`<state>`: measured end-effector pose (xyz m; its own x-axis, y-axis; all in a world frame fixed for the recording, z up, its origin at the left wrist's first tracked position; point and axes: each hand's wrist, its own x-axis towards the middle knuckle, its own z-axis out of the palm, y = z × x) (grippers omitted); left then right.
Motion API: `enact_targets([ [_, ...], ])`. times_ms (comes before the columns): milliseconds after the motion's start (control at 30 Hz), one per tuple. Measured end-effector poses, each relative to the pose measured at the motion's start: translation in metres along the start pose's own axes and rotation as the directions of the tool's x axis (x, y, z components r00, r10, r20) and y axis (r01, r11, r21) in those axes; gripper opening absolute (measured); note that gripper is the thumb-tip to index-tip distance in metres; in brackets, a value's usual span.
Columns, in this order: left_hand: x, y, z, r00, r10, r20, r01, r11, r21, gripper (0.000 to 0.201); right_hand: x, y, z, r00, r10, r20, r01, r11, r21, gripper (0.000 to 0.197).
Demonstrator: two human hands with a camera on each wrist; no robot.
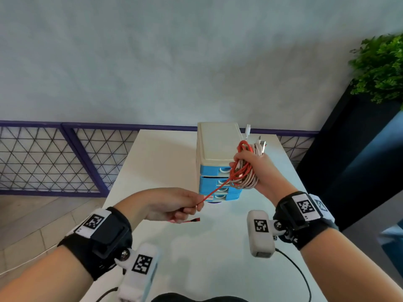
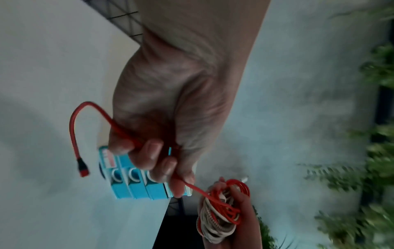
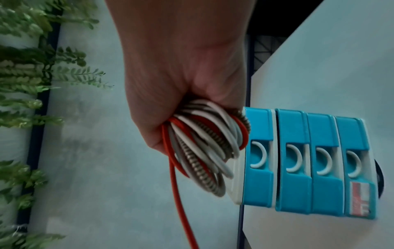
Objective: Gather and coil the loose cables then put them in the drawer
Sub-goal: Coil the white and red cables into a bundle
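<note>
My right hand (image 1: 254,165) grips a coil of red, white and braided cables (image 1: 245,171) (image 3: 204,148) held up in front of the drawer unit. From the coil a red cable (image 1: 214,191) (image 2: 213,197) runs down-left, taut, to my left hand (image 1: 174,203), which pinches it near its end. The short tail with the red plug (image 1: 195,219) (image 2: 83,168) hangs free below my left fingers (image 2: 153,155). The small drawer unit (image 1: 218,162) (image 3: 298,160), cream top and several blue drawers, stands on the white table (image 1: 163,162); all its drawers look closed.
A purple wire-mesh fence (image 1: 54,158) runs behind the table. A dark planter with green leaves (image 1: 379,66) stands at the right. White connector ends (image 1: 248,129) stick up from the coil. A black lead (image 1: 298,271) trails from the right wrist camera over the near table.
</note>
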<state>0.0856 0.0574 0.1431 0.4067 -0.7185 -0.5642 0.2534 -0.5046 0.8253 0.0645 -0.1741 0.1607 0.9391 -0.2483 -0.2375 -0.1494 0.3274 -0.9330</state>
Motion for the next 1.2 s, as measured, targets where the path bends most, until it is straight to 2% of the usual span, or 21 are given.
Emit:
enact_targets([
  [67, 0.000, 0.004, -0.005, 0.984, 0.057, -0.168, -0.012, 0.965, 0.262, 0.029, -0.003, -0.002, 0.000, 0.997, 0.041, 0.064, -0.036, 0.997, -0.073, 0.006],
  [133, 0.006, 0.013, -0.010, 0.914, 0.205, -0.351, 0.007, 0.855, 0.518, 0.025, -0.004, 0.001, 0.003, 0.990, 0.077, 0.119, -0.055, 0.983, -0.173, 0.011],
  [167, 0.009, 0.017, -0.012, 0.871, 0.287, -0.398, -0.004, 0.815, 0.580, 0.023, -0.005, 0.004, 0.005, 0.987, 0.086, 0.133, -0.054, 0.972, -0.227, 0.013],
  [233, 0.014, 0.024, -0.014, 0.804, 0.407, -0.434, -0.043, 0.768, 0.639, 0.018, -0.006, 0.008, 0.009, 0.983, 0.105, 0.148, -0.049, 0.940, -0.339, 0.016],
  [333, 0.021, 0.031, -0.015, 0.746, 0.495, -0.445, -0.080, 0.731, 0.677, 0.014, -0.009, 0.017, 0.016, 0.978, 0.120, 0.169, -0.031, 0.892, -0.450, 0.026],
  [400, 0.025, 0.035, -0.012, 0.721, 0.536, -0.440, -0.123, 0.723, 0.680, 0.013, -0.013, 0.023, 0.022, 0.968, 0.134, 0.212, -0.027, 0.896, -0.444, 0.026],
  [467, 0.027, 0.036, -0.009, 0.705, 0.556, -0.440, -0.151, 0.724, 0.673, 0.013, -0.018, 0.029, 0.026, 0.956, 0.153, 0.250, -0.055, 0.931, -0.360, 0.013],
  [533, 0.029, 0.034, -0.008, 0.715, 0.534, -0.452, -0.160, 0.754, 0.636, 0.015, -0.021, 0.032, 0.027, 0.960, 0.164, 0.227, -0.090, 0.949, -0.302, 0.011],
  [600, 0.028, 0.031, -0.010, 0.758, 0.440, -0.482, -0.153, 0.838, 0.523, 0.023, -0.019, 0.034, 0.024, 0.974, 0.155, 0.164, -0.103, 0.952, -0.289, 0.011],
  [667, 0.022, 0.027, -0.014, 0.812, 0.286, -0.509, -0.131, 0.938, 0.320, 0.032, -0.015, 0.033, 0.018, 0.989, 0.120, 0.081, -0.092, 0.954, -0.284, 0.013],
  [733, 0.016, 0.022, -0.019, 0.872, 0.139, -0.470, -0.137, 0.990, 0.040, 0.032, -0.009, 0.032, 0.010, 0.997, 0.077, 0.016, -0.069, 0.956, -0.286, 0.019],
  [833, 0.011, 0.019, -0.018, 0.935, 0.038, -0.353, -0.131, 0.961, -0.245, 0.025, -0.003, 0.033, 0.004, 0.998, 0.058, -0.026, -0.063, 0.939, -0.339, 0.025],
  [933, 0.011, 0.022, -0.007, 0.949, 0.023, -0.314, -0.152, 0.907, -0.393, 0.021, 0.000, 0.039, 0.010, 0.998, 0.029, -0.055, -0.047, 0.924, -0.379, 0.027],
  [1067, 0.015, 0.028, 0.008, 0.953, 0.071, -0.293, -0.210, 0.852, -0.479, 0.016, -0.002, 0.042, 0.018, 1.000, -0.015, -0.013, 0.010, 0.943, -0.334, 0.024],
  [1200, 0.023, 0.035, 0.021, 0.950, 0.090, -0.300, -0.226, 0.859, -0.459, 0.014, -0.009, 0.040, 0.024, 0.991, 0.068, 0.118, -0.059, 0.995, -0.078, 0.024],
])
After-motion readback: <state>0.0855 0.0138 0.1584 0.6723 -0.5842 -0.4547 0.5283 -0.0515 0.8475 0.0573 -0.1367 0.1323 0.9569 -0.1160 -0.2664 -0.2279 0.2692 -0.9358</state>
